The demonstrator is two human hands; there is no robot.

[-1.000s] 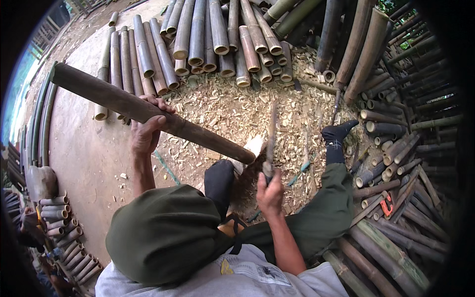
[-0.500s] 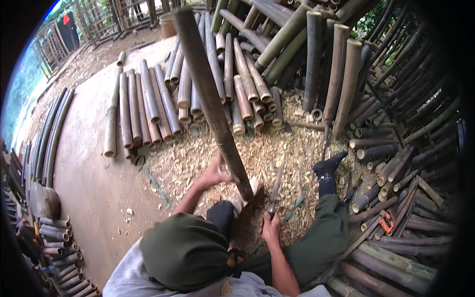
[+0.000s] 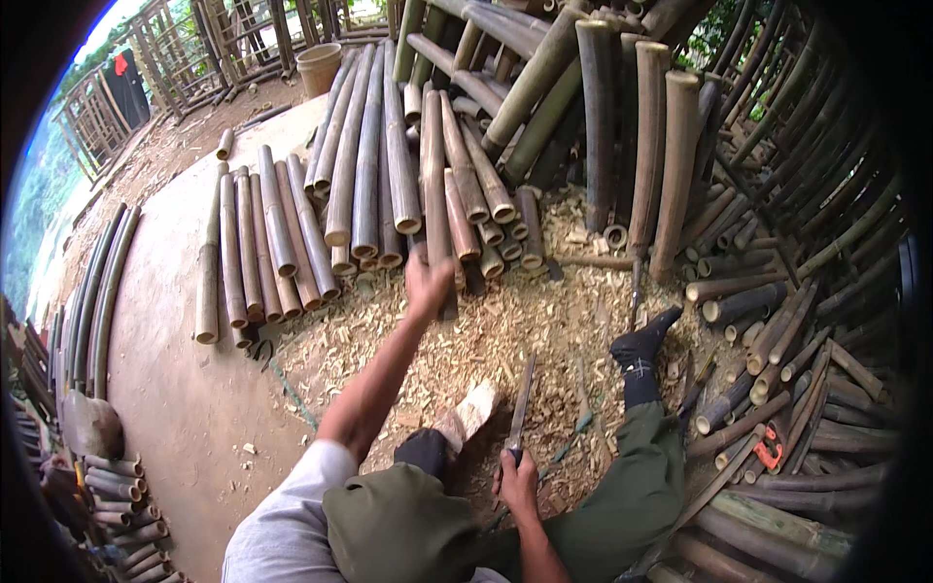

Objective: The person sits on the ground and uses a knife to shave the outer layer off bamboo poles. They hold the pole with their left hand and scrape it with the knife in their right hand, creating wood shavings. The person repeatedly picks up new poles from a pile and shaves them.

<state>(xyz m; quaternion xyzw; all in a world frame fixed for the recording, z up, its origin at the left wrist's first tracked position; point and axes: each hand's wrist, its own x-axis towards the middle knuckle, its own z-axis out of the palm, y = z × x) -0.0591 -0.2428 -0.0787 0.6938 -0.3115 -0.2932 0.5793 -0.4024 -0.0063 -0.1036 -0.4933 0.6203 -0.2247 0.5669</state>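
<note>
My left hand (image 3: 429,282) reaches forward to the stacked bamboo and is closed round the lower part of a brown bamboo pole (image 3: 434,185). That pole lies along the front of the pile, its near end just past my fingers. In my right hand (image 3: 517,480), low near the middle, is the dark handle of a long knife (image 3: 525,403), blade pointing away from me. Between the two hands sits a pale, chipped wooden block (image 3: 470,415) beside my dark-clad left foot.
Pale shavings (image 3: 496,335) cover the ground ahead. A row of bamboo lengths (image 3: 262,233) lies at the left, with taller upright bamboo (image 3: 675,165) at the right. An orange-handled saw (image 3: 770,447) rests among poles near my outstretched right leg (image 3: 641,457). A bucket (image 3: 319,68) stands far back.
The bamboo pole that stood upright before me has gone forward onto the pile. My left arm has stretched out with it, while my right hand keeps the knife low.
</note>
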